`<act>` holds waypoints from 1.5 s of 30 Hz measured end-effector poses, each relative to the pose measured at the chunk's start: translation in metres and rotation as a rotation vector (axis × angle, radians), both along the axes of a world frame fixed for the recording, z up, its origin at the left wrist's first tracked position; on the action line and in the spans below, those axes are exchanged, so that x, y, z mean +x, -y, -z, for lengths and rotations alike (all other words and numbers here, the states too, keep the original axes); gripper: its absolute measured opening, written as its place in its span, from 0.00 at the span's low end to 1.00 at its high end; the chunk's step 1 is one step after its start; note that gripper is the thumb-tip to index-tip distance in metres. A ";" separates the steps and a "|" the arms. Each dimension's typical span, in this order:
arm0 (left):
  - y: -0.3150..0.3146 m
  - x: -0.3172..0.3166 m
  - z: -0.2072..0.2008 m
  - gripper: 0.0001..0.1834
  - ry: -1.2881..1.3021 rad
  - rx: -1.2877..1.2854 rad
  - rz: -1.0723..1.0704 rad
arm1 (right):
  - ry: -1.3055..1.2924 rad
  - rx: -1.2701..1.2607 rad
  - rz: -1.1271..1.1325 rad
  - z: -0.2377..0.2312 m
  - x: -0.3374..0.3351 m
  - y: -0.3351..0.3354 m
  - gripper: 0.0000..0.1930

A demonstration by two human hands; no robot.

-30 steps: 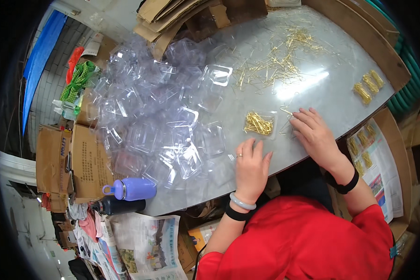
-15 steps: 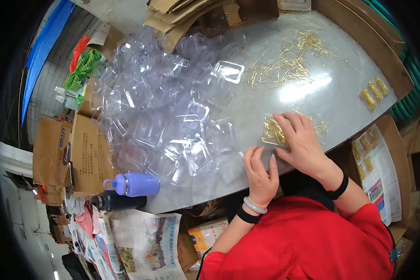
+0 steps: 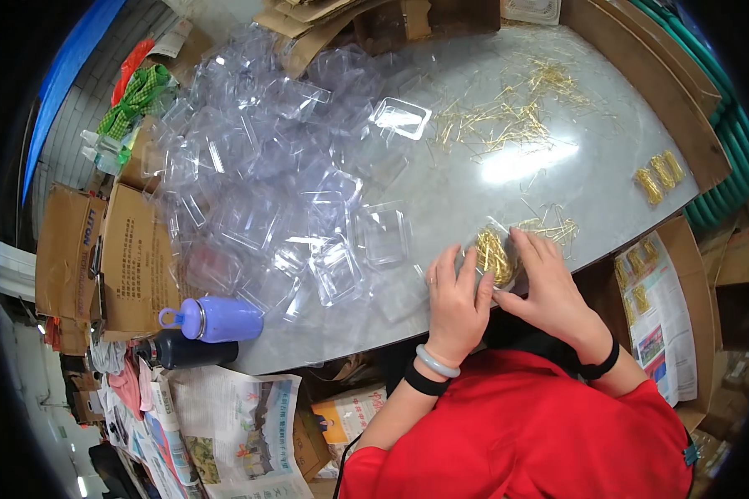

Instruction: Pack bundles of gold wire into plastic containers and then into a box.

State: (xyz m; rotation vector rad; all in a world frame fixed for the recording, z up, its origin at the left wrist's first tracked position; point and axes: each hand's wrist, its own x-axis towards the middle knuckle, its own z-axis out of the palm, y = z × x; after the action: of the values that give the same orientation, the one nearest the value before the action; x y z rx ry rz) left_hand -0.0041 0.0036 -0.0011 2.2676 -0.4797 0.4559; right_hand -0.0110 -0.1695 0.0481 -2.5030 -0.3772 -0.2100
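Observation:
Between my two hands, near the table's front edge, is a small clear plastic box (image 3: pixel 513 264) filled with gold wire hooks (image 3: pixel 493 256). My left hand (image 3: pixel 458 309) presses against its left side, fingers pointing away from me. Around its right side curves my right hand (image 3: pixel 553 291), with the thumb at the near edge. The box's lower part is partly hidden by the fingers. Just beyond my right hand lies a small group of loose gold hooks (image 3: pixel 556 228). A larger scattered heap of these hooks (image 3: pixel 541 87) spreads over the far side.
A big pile of clear plastic boxes (image 3: pixel 254 216) covers the table's left half. Three gold bundles (image 3: pixel 662 173) lie at the right edge; more lie on paper in a carton (image 3: pixel 692 320) below. A purple bottle (image 3: pixel 229 321) and a black bottle (image 3: pixel 193 350) lie front left.
My left hand has come up against the box, and my right hand has slid from over it to its right side. The box now shows upright lengthwise between them. The view has shifted slightly.

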 end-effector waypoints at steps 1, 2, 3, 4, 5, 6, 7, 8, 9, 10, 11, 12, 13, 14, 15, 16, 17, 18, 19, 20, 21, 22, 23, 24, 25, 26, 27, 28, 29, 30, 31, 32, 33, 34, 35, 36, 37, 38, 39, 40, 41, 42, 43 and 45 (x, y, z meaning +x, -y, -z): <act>0.000 0.003 0.000 0.26 0.012 0.000 0.007 | -0.051 0.053 -0.027 -0.001 -0.003 0.004 0.39; -0.002 0.005 -0.001 0.28 0.032 0.002 0.015 | -0.066 0.081 -0.033 0.001 -0.006 0.005 0.37; -0.001 0.006 -0.004 0.29 0.050 0.000 0.021 | -0.081 0.104 -0.042 0.004 -0.008 0.007 0.36; -0.001 0.005 -0.006 0.31 0.069 -0.002 0.025 | -0.097 0.127 -0.051 0.005 -0.010 0.009 0.34; -0.001 0.003 -0.008 0.32 0.049 -0.010 0.011 | -0.139 0.136 -0.063 0.004 -0.009 0.012 0.33; 0.000 0.000 -0.009 0.33 0.030 -0.016 0.000 | -0.179 0.149 -0.071 0.002 -0.006 0.015 0.31; 0.000 -0.002 -0.008 0.34 0.011 -0.021 -0.011 | -0.220 0.161 -0.080 0.002 -0.002 0.019 0.30; 0.000 -0.003 -0.006 0.34 0.004 -0.012 -0.014 | -0.080 0.116 -0.104 0.007 0.007 0.025 0.28; 0.002 -0.002 -0.005 0.34 -0.002 -0.003 -0.004 | 0.050 0.048 -0.074 0.017 0.019 0.035 0.27; 0.003 0.000 -0.005 0.35 0.000 0.011 0.000 | 0.187 -0.016 -0.051 0.021 0.031 0.041 0.26; 0.002 0.000 -0.007 0.35 0.002 0.028 0.005 | 0.174 0.036 -0.014 0.018 0.033 0.044 0.23; 0.000 0.000 -0.008 0.34 -0.001 0.045 0.004 | 0.147 0.084 -0.036 0.016 0.034 0.043 0.23; -0.002 0.000 -0.009 0.34 -0.003 0.061 0.003 | 0.121 0.131 -0.057 0.015 0.033 0.041 0.22; -0.006 0.004 -0.009 0.35 -0.018 0.070 0.032 | 0.093 0.177 -0.077 0.013 0.034 0.039 0.22; -0.012 0.008 -0.010 0.36 -0.036 0.078 0.061 | 0.170 0.169 -0.095 0.008 0.036 0.029 0.19; -0.014 0.010 -0.010 0.36 -0.054 0.085 0.090 | 0.161 0.156 -0.101 0.010 0.035 0.025 0.18; -0.014 0.009 -0.009 0.37 -0.055 0.080 0.088 | 0.152 0.143 -0.106 0.014 0.032 0.021 0.18; -0.013 0.009 -0.008 0.38 -0.053 0.076 0.080 | 0.146 0.131 -0.117 0.016 0.030 0.017 0.17; -0.012 0.010 -0.008 0.39 -0.050 0.072 0.073 | 0.167 0.137 -0.135 0.016 0.025 0.011 0.15; -0.011 0.009 -0.010 0.39 -0.068 0.030 0.081 | 0.176 0.147 -0.144 0.013 0.019 0.008 0.13; -0.008 0.005 -0.014 0.40 -0.089 -0.017 0.090 | 0.121 0.216 -0.083 0.013 0.014 0.009 0.12; -0.006 0.002 -0.016 0.40 -0.109 -0.063 0.100 | 0.065 0.285 -0.022 0.014 0.012 0.009 0.11; -0.004 0.003 -0.014 0.40 -0.095 -0.064 0.083 | 0.057 0.299 0.033 0.013 0.018 0.009 0.10; -0.002 0.005 -0.013 0.39 -0.082 -0.064 0.071 | 0.050 0.313 0.094 0.011 0.028 0.009 0.09; -0.001 0.006 -0.012 0.38 -0.069 -0.064 0.060 | 0.043 0.327 0.155 0.011 0.033 0.009 0.08; -0.002 0.006 -0.009 0.37 -0.079 -0.060 0.087 | 0.051 0.279 0.112 0.013 0.032 0.009 0.08; -0.002 0.009 -0.007 0.36 -0.080 -0.053 0.116 | 0.068 0.233 0.069 0.015 0.034 0.011 0.07; -0.003 0.012 -0.007 0.36 -0.081 -0.045 0.145 | 0.085 0.188 0.027 0.016 0.034 0.012 0.06; -0.005 0.014 -0.009 0.35 -0.059 -0.032 0.172 | 0.124 0.151 0.018 0.016 0.030 0.012 0.06; -0.009 0.013 -0.008 0.35 -0.045 -0.024 0.197 | 0.049 0.237 0.055 0.018 0.025 0.012 0.07; -0.013 0.013 -0.007 0.35 -0.031 -0.016 0.221 | -0.027 0.322 0.092 0.019 0.020 0.013 0.07; -0.014 0.012 -0.009 0.36 -0.027 -0.031 0.202 | -0.103 0.406 0.130 0.019 0.019 0.014 0.07; -0.015 0.010 -0.013 0.36 -0.028 -0.042 0.187 | -0.078 0.347 0.163 0.016 0.018 0.016 0.09; -0.016 0.009 -0.015 0.37 -0.029 -0.054 0.171 | -0.068 0.300 0.108 0.013 0.018 0.017 0.09; -0.016 0.008 -0.013 0.39 -0.067 -0.087 0.178 | -0.058 0.253 0.052 0.010 0.020 0.017 0.09; -0.018 0.009 -0.011 0.40 -0.098 -0.117 0.183 | -0.042 0.209 -0.006 0.008 0.021 0.017 0.09; -0.019 0.009 -0.009 0.42 -0.130 -0.148 0.188 | -0.013 0.212 -0.035 0.008 0.023 0.017 0.08; -0.020 0.009 -0.008 0.43 -0.135 -0.172 0.187 | 0.015 0.215 -0.064 0.009 0.024 0.017 0.07; -0.020 0.008 -0.006 0.44 -0.141 -0.198 0.188 | 0.043 0.217 -0.091 0.010 0.025 0.018 0.07; -0.019 0.008 -0.005 0.46 -0.148 -0.223 0.189 | 0.084 0.214 -0.078 0.009 0.027 0.021 0.06; -0.019 0.008 -0.005 0.47 -0.144 -0.221 0.198 | 0.125 0.212 -0.066 0.007 0.032 0.025 0.06; -0.018 0.009 -0.006 0.47 -0.141 -0.216 0.209 | 0.166 0.213 -0.052 0.005 0.035 0.026 0.05; -0.018 0.009 -0.007 0.48 -0.138 -0.210 0.220 | 0.156 0.218 -0.019 0.003 0.037 0.025 0.05; -0.018 0.010 -0.005 0.48 -0.148 -0.230 0.227 | 0.160 0.146 -0.135 0.006 0.040 0.022 0.06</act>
State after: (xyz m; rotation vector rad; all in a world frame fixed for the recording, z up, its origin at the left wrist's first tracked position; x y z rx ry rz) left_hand 0.0058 0.0219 0.0038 1.9804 -0.5703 0.2145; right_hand 0.0289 -0.1917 0.0418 -2.3136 -0.5736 -0.3717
